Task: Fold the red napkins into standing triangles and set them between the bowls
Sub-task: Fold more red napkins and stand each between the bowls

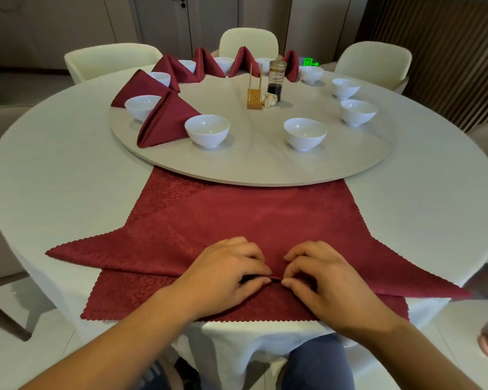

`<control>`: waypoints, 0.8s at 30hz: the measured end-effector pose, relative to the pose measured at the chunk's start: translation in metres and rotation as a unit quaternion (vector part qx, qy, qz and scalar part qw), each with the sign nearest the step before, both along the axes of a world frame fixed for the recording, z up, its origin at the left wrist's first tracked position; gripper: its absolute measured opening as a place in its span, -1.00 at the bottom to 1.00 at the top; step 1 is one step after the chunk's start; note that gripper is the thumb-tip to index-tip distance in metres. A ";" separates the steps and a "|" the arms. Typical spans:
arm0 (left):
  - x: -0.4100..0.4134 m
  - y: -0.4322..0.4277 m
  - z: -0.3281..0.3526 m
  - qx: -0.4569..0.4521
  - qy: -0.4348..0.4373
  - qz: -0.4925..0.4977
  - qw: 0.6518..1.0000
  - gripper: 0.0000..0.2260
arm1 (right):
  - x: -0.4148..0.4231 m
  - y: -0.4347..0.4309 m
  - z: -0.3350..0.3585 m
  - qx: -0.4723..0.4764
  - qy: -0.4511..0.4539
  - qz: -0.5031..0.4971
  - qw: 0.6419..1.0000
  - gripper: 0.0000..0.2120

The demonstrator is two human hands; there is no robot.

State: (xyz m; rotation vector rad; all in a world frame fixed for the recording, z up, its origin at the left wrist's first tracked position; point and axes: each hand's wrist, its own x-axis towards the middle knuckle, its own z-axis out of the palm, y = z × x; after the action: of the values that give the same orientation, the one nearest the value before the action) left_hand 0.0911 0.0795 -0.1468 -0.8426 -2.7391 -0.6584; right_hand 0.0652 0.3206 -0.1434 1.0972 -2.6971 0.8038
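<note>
We see left hand (226,273) pinching the red napkin (237,220) fold | right hand (321,277) pinching it too | six folded triangles (166,121) stand among bowls (207,130)

Gaps between the right-hand bowls (304,133) lay open. Standing napkins (166,122) filled the left gaps; a bottle (276,77) blocked the centre.

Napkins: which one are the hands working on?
The wide, flat napkin nearest the person, with the left hand and right hand pinching its middle. The other napkins stand folded between bowls.
</note>
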 end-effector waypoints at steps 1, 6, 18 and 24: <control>0.000 -0.001 0.001 0.004 -0.002 0.003 1.000 -0.80 | 0.000 0.005 -0.001 0.003 -0.003 -0.004 1.000 -0.80; 0.002 -0.002 0.002 0.018 -0.027 0.016 0.999 -0.78 | 0.000 0.043 -0.002 0.030 0.010 -0.043 0.999 -0.79; 0.004 0.024 0.006 -0.032 0.020 0.018 0.999 -0.75 | -0.011 0.082 0.037 0.026 0.011 -0.079 0.996 -0.91; 0.010 0.027 0.009 0.017 -0.005 0.024 1.000 -0.81 | -0.031 0.091 0.062 0.114 0.005 -0.094 0.989 -0.82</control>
State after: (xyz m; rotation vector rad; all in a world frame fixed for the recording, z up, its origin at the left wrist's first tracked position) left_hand 0.1009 0.1064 -0.1380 -0.7652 -2.7391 -0.7007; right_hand 0.0340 0.4113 -0.0810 0.8620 -2.8833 0.4681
